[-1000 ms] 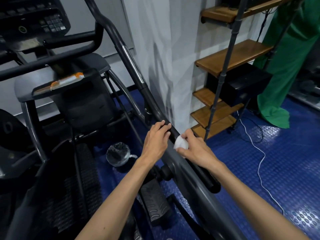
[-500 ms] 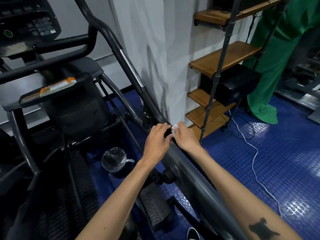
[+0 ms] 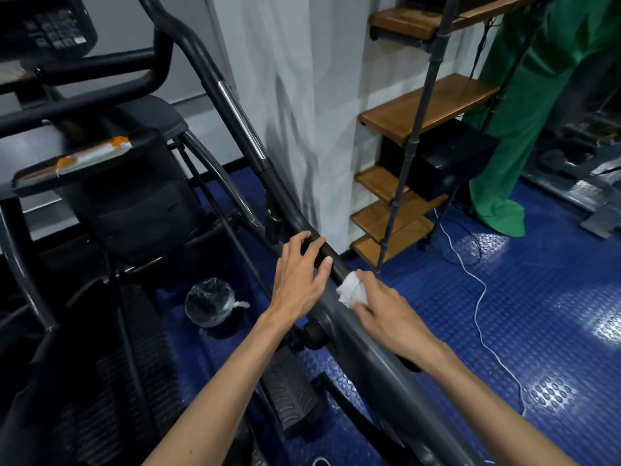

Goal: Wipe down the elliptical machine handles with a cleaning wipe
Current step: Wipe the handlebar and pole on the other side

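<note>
Pressing a crumpled white wipe (image 3: 351,290) against the dark handle bar (image 3: 304,227) of the elliptical, your right hand (image 3: 391,314) pinches the wad between thumb and fingertips; that grip is closed on the wipe, which sits on the upper side of the bar just where the black sleeve gives way to the grey tube. Your left hand (image 3: 299,277) lies on the same bar just above the wipe, fingers spread and loosely draped over the black section, the thumb tip close to the wad; this grip is relaxed, resting on the bar and not clenched round it.

The bar runs diagonally from the upper left, past a chrome section (image 3: 240,121), down between your forearms toward the bottom edge. The machine's console (image 3: 50,26) shows at the top left, and below it a dark tray carries an orange-and-white strip (image 3: 92,156). On the blue studded floor (image 3: 537,297), left of your left wrist, stands a small round container wrapped in clear plastic (image 3: 210,302). A ribbed pedal (image 3: 290,395) lies under your left forearm.

To the right of the white wall stands a wooden shelf unit (image 3: 426,105) on a dark metal frame, with a black box (image 3: 447,163) on one shelf. A green cloth (image 3: 524,112) hangs beside it, and a white cable (image 3: 480,297) trails across the floor.
</note>
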